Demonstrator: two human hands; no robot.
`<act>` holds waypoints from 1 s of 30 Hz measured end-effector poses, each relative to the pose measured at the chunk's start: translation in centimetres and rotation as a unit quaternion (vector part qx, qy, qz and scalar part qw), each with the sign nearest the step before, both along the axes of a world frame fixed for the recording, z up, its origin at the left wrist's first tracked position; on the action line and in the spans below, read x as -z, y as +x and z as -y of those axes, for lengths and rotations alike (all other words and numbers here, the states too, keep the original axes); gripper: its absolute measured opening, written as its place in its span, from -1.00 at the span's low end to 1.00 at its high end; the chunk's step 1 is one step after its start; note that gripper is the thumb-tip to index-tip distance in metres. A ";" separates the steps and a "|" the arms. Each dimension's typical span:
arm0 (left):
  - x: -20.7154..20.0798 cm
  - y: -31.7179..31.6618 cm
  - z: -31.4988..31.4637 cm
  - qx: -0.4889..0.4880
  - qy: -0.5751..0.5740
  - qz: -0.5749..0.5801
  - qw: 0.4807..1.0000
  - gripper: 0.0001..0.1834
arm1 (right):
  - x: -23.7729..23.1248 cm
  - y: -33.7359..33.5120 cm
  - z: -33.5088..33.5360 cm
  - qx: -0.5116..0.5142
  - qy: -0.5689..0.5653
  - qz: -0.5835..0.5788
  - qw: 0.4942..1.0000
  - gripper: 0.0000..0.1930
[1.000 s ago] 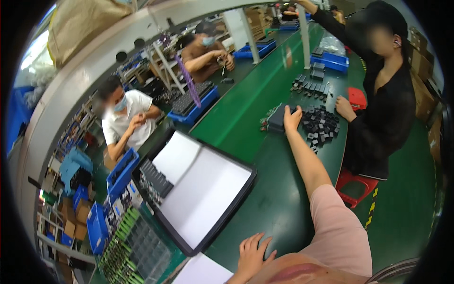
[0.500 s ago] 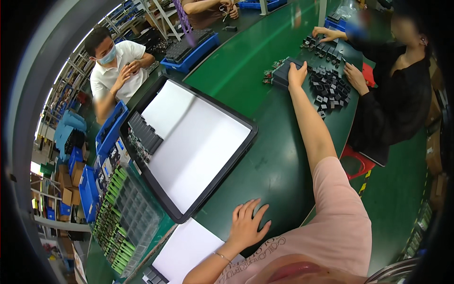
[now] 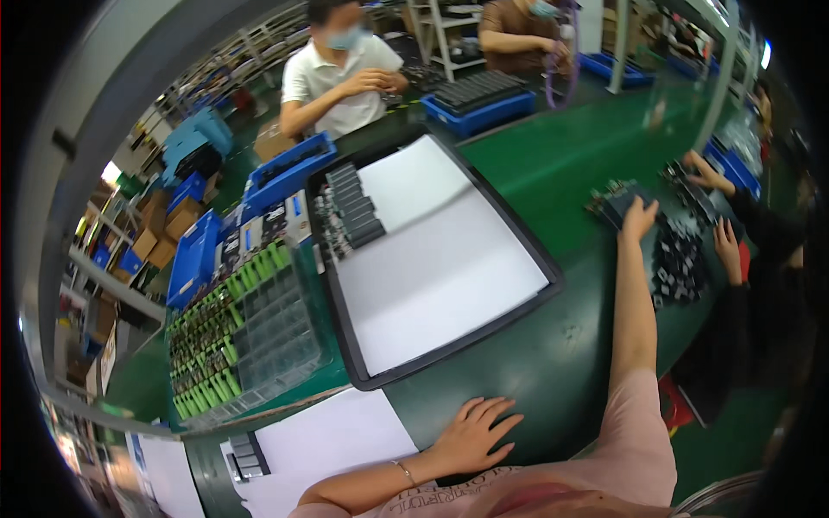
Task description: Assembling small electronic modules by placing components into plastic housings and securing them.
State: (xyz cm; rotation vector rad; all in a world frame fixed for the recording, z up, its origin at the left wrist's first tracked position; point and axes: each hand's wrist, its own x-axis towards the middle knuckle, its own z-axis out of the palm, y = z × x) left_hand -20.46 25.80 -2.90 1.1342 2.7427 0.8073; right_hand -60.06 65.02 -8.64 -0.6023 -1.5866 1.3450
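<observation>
My right arm stretches out to the far right of the green table. There my right hand [image 3: 637, 219] grips the near edge of a row of dark grey box-shaped modules [image 3: 618, 204] with small wired parts along the far side. Part of the row is hidden under the fingers. My left hand [image 3: 475, 437] lies flat on the tabletop with its fingers spread, touching nothing else. Between my arms and the left side stands a black-rimmed tray [image 3: 553, 281], lined with white sheets [image 3: 440, 285]. A similar row of grey modules [image 3: 352, 205] rests along the tray's left side.
A clear compartment tray [image 3: 281, 324] with green cylindrical cells [image 3: 259, 269] stands at left. Nearer lie a white sheet [image 3: 345, 432] and a small grey module [image 3: 249, 457]. Black pieces [image 3: 678, 268] are heaped beside a co-worker's hands [image 3: 730, 250] at right. Other people work across the table.
The view has swung left, so the scene sits further right in the picture. My right hand stays on the modules, and my left hand stays flat on the table.
</observation>
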 end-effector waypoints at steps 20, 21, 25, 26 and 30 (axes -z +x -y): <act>-1.3 -0.7 -0.8 -0.032 -0.050 0.007 0.998 -0.46 | -2.6 -7.0 8.3 0.020 -0.037 0.119 0.992 -0.36; -1.3 -0.7 -0.7 -0.031 -0.053 0.009 0.998 -0.46 | -2.7 -7.1 8.6 0.001 -0.056 0.091 0.994 -0.37; -1.3 -0.9 -0.7 -0.024 -0.052 0.019 0.998 -0.48 | -2.3 -7.4 7.9 -0.073 -0.031 0.098 0.992 -0.31; -1.3 -0.8 -0.6 -0.025 -0.053 0.020 0.998 -0.48 | -2.4 -7.5 7.5 -0.073 -0.025 0.101 0.992 -0.29; -1.1 -0.7 -0.7 -0.036 -0.056 0.024 0.998 -0.48 | -2.6 -7.2 7.0 -0.136 -0.048 0.118 0.983 -0.25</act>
